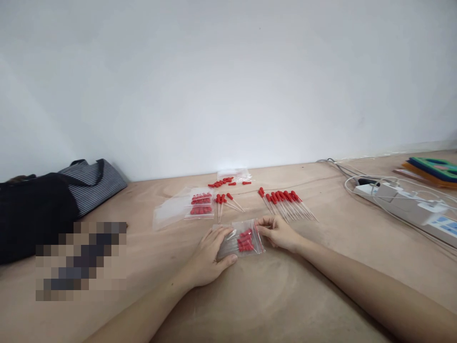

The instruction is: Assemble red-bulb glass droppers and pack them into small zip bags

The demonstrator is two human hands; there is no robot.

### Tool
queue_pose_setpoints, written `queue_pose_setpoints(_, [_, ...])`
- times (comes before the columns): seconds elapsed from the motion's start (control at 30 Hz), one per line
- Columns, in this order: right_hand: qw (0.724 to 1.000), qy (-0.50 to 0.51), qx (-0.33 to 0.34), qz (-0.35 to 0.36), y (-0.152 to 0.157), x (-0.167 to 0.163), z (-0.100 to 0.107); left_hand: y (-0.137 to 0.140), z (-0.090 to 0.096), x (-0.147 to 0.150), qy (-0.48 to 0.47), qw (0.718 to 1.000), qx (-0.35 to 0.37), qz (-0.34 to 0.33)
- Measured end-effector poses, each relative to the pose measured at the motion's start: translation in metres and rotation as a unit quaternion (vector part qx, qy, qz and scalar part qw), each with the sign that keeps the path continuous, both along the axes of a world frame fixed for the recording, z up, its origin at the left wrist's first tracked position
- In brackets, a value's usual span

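Note:
A clear zip bag (228, 247) lies on the table in front of me, holding several droppers with red rubber bulbs (245, 240). My left hand (210, 252) rests over the bag's left end, its fingers stretched along the upper edge and the thumb apart at the lower edge. At the other end, my right hand (274, 231) pinches the red-striped zip edge between thumb and fingers. Beyond the bag lie a few loose droppers (222, 202). A larger row of assembled droppers (285, 202) fans out behind my right hand.
Filled zip bags (200, 209) overlap at the left. Loose red bulbs (221, 182) and clear tubes (244, 176) lie near the wall. A black bag (32, 214) and a pixelated patch are far left; a power strip (414, 205) with cables and coloured boards (433, 169) are right.

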State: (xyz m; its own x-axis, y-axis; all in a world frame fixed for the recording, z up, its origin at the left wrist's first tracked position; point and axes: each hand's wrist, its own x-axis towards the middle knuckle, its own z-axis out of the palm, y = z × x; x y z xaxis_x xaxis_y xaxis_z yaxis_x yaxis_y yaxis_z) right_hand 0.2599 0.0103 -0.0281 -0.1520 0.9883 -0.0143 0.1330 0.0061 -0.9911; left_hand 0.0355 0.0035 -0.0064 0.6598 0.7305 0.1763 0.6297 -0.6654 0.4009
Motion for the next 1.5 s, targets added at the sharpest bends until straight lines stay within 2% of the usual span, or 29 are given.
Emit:
queue_pose_setpoints(0.07, [1.000,0.008,-0.012,0.021,0.003,0.004,0.001,0.000,0.000,0.000,0.001,1.000,-0.001,-0.001])
queue_pose_setpoints(0.1, [1.000,0.005,-0.014,0.006,0.006,0.006,0.001,0.000,0.001,0.000,0.002,1.000,-0.003,0.000])
queue_pose_setpoints(0.2, [0.995,-0.028,0.006,-0.091,0.026,0.010,0.002,-0.001,0.001,0.001,0.006,1.000,-0.008,0.004])
queue_pose_setpoints(0.27, [0.990,-0.058,0.017,-0.130,0.046,0.009,0.003,-0.002,0.001,0.001,0.006,1.000,-0.007,0.002])
queue_pose_setpoints(0.5, [0.968,-0.192,0.037,-0.154,0.117,-0.030,0.014,-0.003,0.002,-0.001,0.013,1.000,-0.006,-0.003])
queue_pose_setpoints(0.7, [0.957,-0.264,0.025,-0.120,0.134,-0.052,0.021,-0.004,0.005,-0.002,0.009,1.000,-0.015,-0.003])
queue_pose_setpoints(0.8, [0.956,-0.264,0.030,-0.125,0.129,-0.037,0.024,-0.004,0.005,-0.002,0.011,1.000,-0.015,-0.003])
queue_pose_setpoints(0.9, [0.960,-0.235,0.056,-0.144,0.113,-0.007,0.030,-0.004,0.004,-0.002,0.011,1.000,-0.015,-0.003])
queue_pose_setpoints(1.07, [0.969,-0.157,0.088,-0.169,0.057,0.036,0.027,-0.003,0.005,-0.002,0.000,1.000,-0.005,-0.007])
queue_pose_setpoints(1.1, [0.976,-0.092,0.100,-0.169,0.044,0.039,0.023,-0.003,0.005,-0.002,0.000,1.000,-0.004,-0.006])
queue_pose_setpoints(1.17, [0.976,0.009,0.106,-0.187,0.022,0.039,0.014,-0.002,0.004,-0.002,0.004,1.000,-0.004,-0.006])
queue_pose_setpoints(1.27, [0.965,0.100,0.088,-0.226,0.001,0.030,0.001,-0.002,0.003,-0.002,0.009,1.000,-0.004,-0.009])
queue_pose_setpoints(1.5, [0.958,0.160,0.083,-0.222,-0.001,0.011,-0.006,-0.002,0.003,-0.001,0.005,1.000,-0.001,-0.009])
